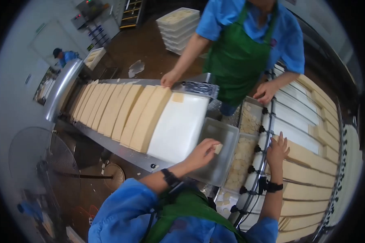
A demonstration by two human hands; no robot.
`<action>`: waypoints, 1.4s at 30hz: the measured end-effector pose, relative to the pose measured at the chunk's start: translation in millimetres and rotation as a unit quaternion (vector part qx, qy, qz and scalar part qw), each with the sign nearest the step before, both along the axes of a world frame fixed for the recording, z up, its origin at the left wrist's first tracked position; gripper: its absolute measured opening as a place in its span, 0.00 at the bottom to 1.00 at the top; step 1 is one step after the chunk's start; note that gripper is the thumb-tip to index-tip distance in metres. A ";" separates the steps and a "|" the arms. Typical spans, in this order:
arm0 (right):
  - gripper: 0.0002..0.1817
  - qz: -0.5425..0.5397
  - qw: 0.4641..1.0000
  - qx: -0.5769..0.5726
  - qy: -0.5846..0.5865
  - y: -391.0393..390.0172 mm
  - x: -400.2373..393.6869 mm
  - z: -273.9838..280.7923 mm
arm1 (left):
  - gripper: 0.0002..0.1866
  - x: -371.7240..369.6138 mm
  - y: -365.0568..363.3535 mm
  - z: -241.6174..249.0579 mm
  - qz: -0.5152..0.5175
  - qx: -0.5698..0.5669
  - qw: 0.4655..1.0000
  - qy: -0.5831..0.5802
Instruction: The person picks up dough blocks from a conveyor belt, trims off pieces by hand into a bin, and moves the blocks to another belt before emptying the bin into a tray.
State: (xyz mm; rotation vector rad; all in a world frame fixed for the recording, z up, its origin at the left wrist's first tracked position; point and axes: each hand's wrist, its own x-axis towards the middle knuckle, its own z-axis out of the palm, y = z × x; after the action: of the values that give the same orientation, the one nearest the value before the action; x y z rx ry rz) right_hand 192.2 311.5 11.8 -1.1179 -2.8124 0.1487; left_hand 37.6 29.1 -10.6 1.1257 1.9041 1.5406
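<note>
Small pale piece is pinched at the fingertips of the left hand, held above the grey bin; whether the remaining left fingers touch the palm can't be told. Right hand holds nothing visible; its fingers are spread. Key relation: the pale row lies just right of the right fingers, near end at the fingertips, long axis running away to the right and slightly toward the wearer's side. Right hand is much the nearer to it; left hand is well apart, with pale scraps and black clamps lying between the two sets of fingers. Contact between right fingertips and row end can't be confirmed from this angle. Right forearm is raised nearly straight away from the body, wrist almost in line, fingers fanned forward. Left forearm is angled in from lower left, hand curled, fingertips aimed right. Beyond the left fingers, to the left, a white belt and more pale rows are seen; a co-worker's hand is placed at the far end of the nearest one.
</note>
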 end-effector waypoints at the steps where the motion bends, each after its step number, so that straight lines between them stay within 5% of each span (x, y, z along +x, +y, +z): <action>1: 0.21 0.016 0.999 -0.017 0.023 -7.5 -0.9 -2.6 | 0.17 -10.1 -27.3 -1.6 0.032 0.000 0.999 0.006; 5: 0.20 0.166 0.976 -0.133 0.038 -61.5 -19.6 7.1 | 0.13 -56.8 -138.2 -16.6 0.239 -0.006 0.971 0.003; 10: 0.18 0.255 0.886 -0.387 -0.006 -163.4 -61.5 16.1 | 0.13 -110.0 -278.7 -13.7 0.556 0.012 0.830 -0.042; 15: 0.20 0.383 0.780 -0.487 -0.091 -252.4 -102.5 11.7 | 0.37 -129.8 -369.7 -7.7 0.738 0.059 0.669 0.072; 19: 0.21 0.460 0.739 -0.485 -0.087 -306.3 -140.9 29.8 | 0.40 -140.3 -407.4 -13.5 0.663 -0.001 0.744 0.083; 22: 0.20 0.407 0.760 -0.481 -0.156 -336.9 -172.9 52.6 | 0.38 -159.6 -420.2 -24.7 0.690 -0.051 0.697 0.190; 25: 0.19 0.397 0.777 -0.466 -0.145 -368.4 -210.1 71.9 | 0.32 -164.8 -414.0 -62.6 0.584 -0.188 0.786 0.075; 28: 0.18 0.445 0.773 -0.451 0.033 -386.4 -250.3 10.3 | 0.36 -150.8 -363.5 -77.7 0.383 -0.253 0.888 -0.035; 33: 0.22 0.448 0.852 -0.254 0.092 -414.0 -339.5 -35.9 | 0.41 -137.0 -314.6 -44.3 0.359 -0.292 0.886 -0.026; 36: 0.32 0.325 0.935 -0.138 0.007 -419.9 -382.7 -51.5 | 0.44 -135.8 -307.2 -57.0 0.350 -0.307 0.885 0.024; 42: 0.37 0.133 0.987 -0.080 -0.045 -389.6 -461.9 -71.5 | 0.45 -143.7 -297.2 -22.5 0.276 -0.415 0.867 -0.019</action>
State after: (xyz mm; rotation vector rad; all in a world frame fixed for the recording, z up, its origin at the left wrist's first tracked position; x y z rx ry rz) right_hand -269.7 -78.1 -59.7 -0.7857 -3.0677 0.3621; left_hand -106.1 -268.2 -33.1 0.1669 2.5897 0.7357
